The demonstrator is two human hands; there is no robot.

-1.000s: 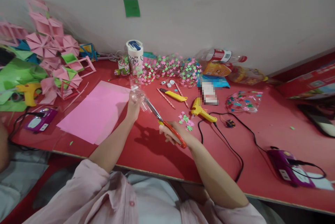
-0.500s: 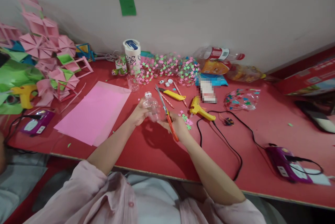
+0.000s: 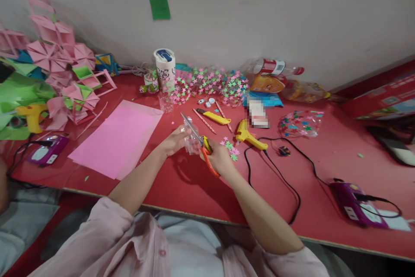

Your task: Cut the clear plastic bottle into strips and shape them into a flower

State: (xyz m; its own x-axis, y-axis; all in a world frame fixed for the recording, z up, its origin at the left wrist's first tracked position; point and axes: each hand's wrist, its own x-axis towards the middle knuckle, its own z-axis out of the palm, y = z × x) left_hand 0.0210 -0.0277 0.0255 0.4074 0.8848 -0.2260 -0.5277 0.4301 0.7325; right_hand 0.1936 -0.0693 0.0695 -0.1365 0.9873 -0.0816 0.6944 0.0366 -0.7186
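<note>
A small clear bottle piece [image 3: 190, 138] is held just above the red table [image 3: 181, 190], near its middle, between the two hands. The left hand [image 3: 175, 139] closes around its left side, fingers wrapped on the plastic. The right hand [image 3: 218, 156] grips orange-handled scissors [image 3: 198, 144], fingers closed through the handles; the blades point up and left and lie against the top of the bottle piece, and whether they are parted cannot be told.

Just right of the right hand lies a small heap of pink and green paper stars [image 3: 231, 146]. Beside them rests a yellow glue gun [image 3: 249, 135], its black cord [image 3: 285, 190] looping across the table toward a purple power strip [image 3: 356, 206] near the front edge. Behind the hands lie a yellow box cutter [image 3: 214, 116] and pink pencils [image 3: 205, 121]. Farther back a spread of star-covered plastic [image 3: 210, 84] sits against the wall, next to a white cup [image 3: 165, 69] with a blue lid. To the right lie a bottle with a red label [image 3: 275, 68] and a clear dome dotted with stars [image 3: 300, 123].

Left of the hands a pink sheet [image 3: 116, 138] lies flat on the table. Beyond it, pink folded paper shapes [image 3: 65, 65] pile up with green paper [image 3: 16, 91], a second yellow glue gun [image 3: 30, 115] and another purple power strip [image 3: 45, 151]. A green note [image 3: 159, 7] is stuck on the wall.
</note>
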